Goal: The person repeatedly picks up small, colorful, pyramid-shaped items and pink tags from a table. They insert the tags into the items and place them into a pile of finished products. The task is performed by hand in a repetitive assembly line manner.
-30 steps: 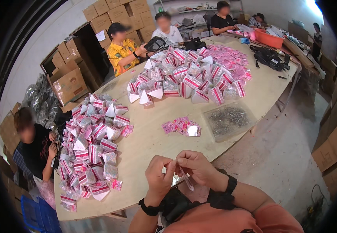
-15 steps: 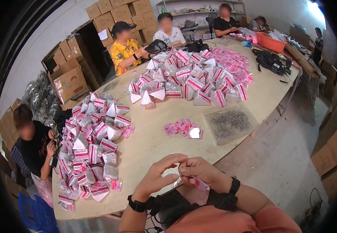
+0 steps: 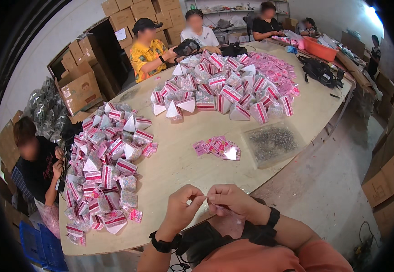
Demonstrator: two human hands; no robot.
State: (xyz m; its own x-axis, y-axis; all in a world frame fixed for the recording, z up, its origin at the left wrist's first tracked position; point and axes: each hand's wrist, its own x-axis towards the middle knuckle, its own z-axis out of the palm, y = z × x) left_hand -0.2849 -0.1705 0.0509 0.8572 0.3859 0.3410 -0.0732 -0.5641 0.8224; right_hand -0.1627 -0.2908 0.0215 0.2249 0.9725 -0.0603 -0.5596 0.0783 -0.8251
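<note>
Near the table's front edge, my left hand [image 3: 182, 207] and my right hand [image 3: 234, 202] meet with their fingertips almost touching. The right fingers are closed on a small pink card [image 3: 223, 209], mostly hidden by the hand. Thumb and forefinger of the left are pinched together; anything between them is too small to make out. Just beyond my hands lie several pink printed cards [image 3: 215, 147] in a loose group. To their right stands a shallow clear tray [image 3: 247, 147] of small dark metal pieces.
A heap of wedge-shaped packs [image 3: 115, 170] covers the table's left; another pile [image 3: 222, 88] lies at the far middle, beside pink packets [image 3: 274, 68]. A black bag [image 3: 319, 72] and an orange tub [image 3: 319, 49] are far right. Several people sit around the table [image 3: 174, 158].
My left fingers have closed from a wider curl into a pinch beside the right fingertips. The pink card has turned and shows less below my right hand.
</note>
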